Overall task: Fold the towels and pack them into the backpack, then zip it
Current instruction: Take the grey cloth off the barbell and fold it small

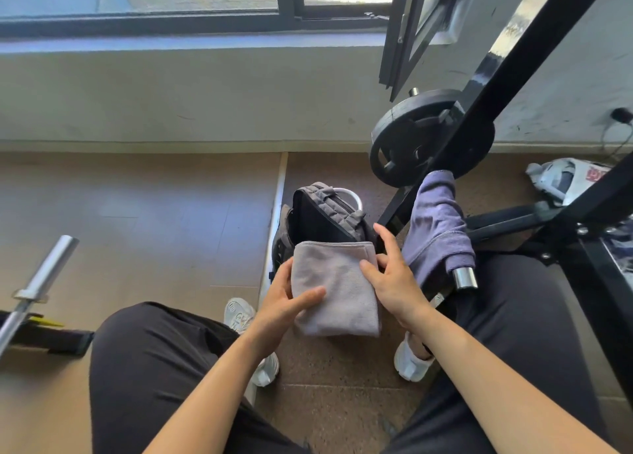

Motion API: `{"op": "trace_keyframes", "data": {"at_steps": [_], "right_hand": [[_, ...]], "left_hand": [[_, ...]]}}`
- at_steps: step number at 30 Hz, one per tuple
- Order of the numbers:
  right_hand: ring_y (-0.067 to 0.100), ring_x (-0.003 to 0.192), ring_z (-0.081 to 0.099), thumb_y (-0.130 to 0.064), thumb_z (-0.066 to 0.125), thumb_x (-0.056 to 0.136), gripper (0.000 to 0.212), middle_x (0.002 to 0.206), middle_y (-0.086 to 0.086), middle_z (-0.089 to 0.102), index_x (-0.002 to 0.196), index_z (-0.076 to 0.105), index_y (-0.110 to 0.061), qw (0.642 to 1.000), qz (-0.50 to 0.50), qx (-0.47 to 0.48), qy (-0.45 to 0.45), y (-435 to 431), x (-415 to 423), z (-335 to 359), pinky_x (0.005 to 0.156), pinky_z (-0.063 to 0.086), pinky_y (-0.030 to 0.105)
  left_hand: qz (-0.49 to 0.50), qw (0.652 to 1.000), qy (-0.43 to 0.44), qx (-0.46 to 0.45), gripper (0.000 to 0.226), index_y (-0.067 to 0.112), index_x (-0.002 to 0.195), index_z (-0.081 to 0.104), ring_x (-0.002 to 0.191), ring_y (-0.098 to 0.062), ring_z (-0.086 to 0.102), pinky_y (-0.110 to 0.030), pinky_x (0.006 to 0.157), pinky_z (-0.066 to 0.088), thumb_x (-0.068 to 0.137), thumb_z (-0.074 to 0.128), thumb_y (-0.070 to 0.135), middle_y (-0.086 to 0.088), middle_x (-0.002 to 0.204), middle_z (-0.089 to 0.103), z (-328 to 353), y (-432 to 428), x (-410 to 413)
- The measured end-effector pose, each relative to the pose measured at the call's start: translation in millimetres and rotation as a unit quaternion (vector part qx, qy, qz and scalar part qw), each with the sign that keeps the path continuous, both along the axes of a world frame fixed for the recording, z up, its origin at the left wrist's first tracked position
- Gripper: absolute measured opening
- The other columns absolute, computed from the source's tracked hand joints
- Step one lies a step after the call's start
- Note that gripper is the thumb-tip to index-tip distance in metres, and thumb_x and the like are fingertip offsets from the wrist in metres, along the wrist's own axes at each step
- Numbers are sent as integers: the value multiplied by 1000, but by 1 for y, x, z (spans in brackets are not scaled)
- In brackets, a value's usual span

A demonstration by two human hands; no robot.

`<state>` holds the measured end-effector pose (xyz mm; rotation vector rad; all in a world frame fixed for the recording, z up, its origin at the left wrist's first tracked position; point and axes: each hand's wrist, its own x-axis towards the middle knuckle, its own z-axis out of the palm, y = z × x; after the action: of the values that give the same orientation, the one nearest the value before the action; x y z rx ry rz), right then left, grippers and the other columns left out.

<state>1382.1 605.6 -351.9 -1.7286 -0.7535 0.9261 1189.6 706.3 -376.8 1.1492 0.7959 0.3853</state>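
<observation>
Towel (337, 289), grey and folded into a flat rectangle, held at centre frame just above the open mouth of the backpack (322, 218), its far edge over the opening. The backpack stands upright on the floor (137, 220) between the person's feet, unzipped, dark inside. Left hand (291, 301) grips the towel's left edge, one digit lying across the top face and the others along the side. Right hand (394, 275) rests on the right edge with fingers spread and mostly straight, thumb on the top face. A second towel (436, 227), purple and unfolded, hangs over a chrome-tipped bar (465, 278) just right of the backpack. A weight plate (407, 145) sits on a black rack at upper right. A barbell (44, 275) lies at left.
</observation>
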Motion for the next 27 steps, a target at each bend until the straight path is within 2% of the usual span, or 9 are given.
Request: {"op": "trace_keyframes", "data": {"at_steps": [2, 4, 7, 10, 14, 18, 20, 23, 27], "right_hand": [[13, 111, 63, -16, 56, 101, 52, 124, -1, 62, 139, 32, -44, 998, 6, 4, -59, 0, 3, -2, 94, 54, 35], [15, 107, 63, -18, 55, 101, 41, 116, -2, 62, 128, 36, -43, 998, 9, 0, -68, 0, 4, -3, 91, 57, 41], [17, 105, 63, -18, 56, 100, 29, 111, -5, 61, 117, 42, -37, 995, 35, 9, -88, 1, 5, -7, 91, 56, 50], [18, 95, 60, -11, 56, 99, 24, 105, -4, 56, 103, 55, -35, 992, 85, 27, -86, 3, 2, -11, 85, 53, 43], [11, 118, 55, -15, 60, 97, 36, 126, -2, 51, 121, 63, -41, 987, 131, 23, -87, 2, -1, -15, 103, 46, 30], [2, 120, 50, -18, 65, 94, 44, 127, -3, 48, 135, 58, -29, 984, 149, -16, -98, 3, -8, -15, 113, 38, 30], [6, 127, 46, -22, 65, 97, 45, 134, -1, 45, 140, 52, -29, 988, 136, -37, -58, 6, -18, -13, 119, 34, 36], [10, 133, 49, -32, 61, 100, 32, 137, -3, 50, 129, 56, -43, 990, 103, -11, 96, 8, -31, -6, 115, 42, 46], [16, 117, 67, -29, 57, 101, 25, 122, 2, 71, 126, 61, -26, 968, 56, 28, 242, 8, -33, 2, 100, 55, 44]], "left_hand": [[-9, 1000, -3, 20, 97, 48, 142, 35, 120, -28, 67, -51, 98, 56, 67, 94, 35, -8, 134, 66, -2, 0, -1], [-13, 997, 6, 73, 96, 48, 138, 30, 117, -28, 68, -51, 95, 58, 69, 93, 29, -9, 133, 63, -6, 0, -1], [-8, 977, 45, 209, 67, 39, 125, 38, 116, -24, 63, -45, 95, 57, 77, 83, 25, 2, 129, 54, -7, -1, 0], [-30, 941, 91, 325, 41, 49, 106, 55, 117, -13, 53, -28, 95, 49, 80, 75, 26, 3, 122, 47, -8, 2, 0], [-62, 922, 136, 358, 53, 49, 127, 56, 124, -16, 50, -35, 107, 50, 86, 75, 21, 4, 132, 39, -11, 1, 0], [-86, 837, 233, 487, 85, 43, 156, 25, 104, -28, 66, -39, 76, 58, 85, 70, 28, 3, 143, 37, -8, -6, 3], [-85, 795, 246, 548, 100, 35, 161, 13, 81, -29, 70, -31, 58, 47, 82, 72, 21, -4, 136, 52, -1, -11, 5], [-69, 741, 257, 616, 106, 14, 162, 13, 55, -18, 61, -22, 51, 30, 77, 76, 19, -8, 90, 72, 3, -17, 9], [-111, 718, 227, 648, 104, 9, 162, 1, 66, -12, 61, -17, 60, 34, 83, 63, 34, -4, 93, 73, 3, -22, 9]]}}
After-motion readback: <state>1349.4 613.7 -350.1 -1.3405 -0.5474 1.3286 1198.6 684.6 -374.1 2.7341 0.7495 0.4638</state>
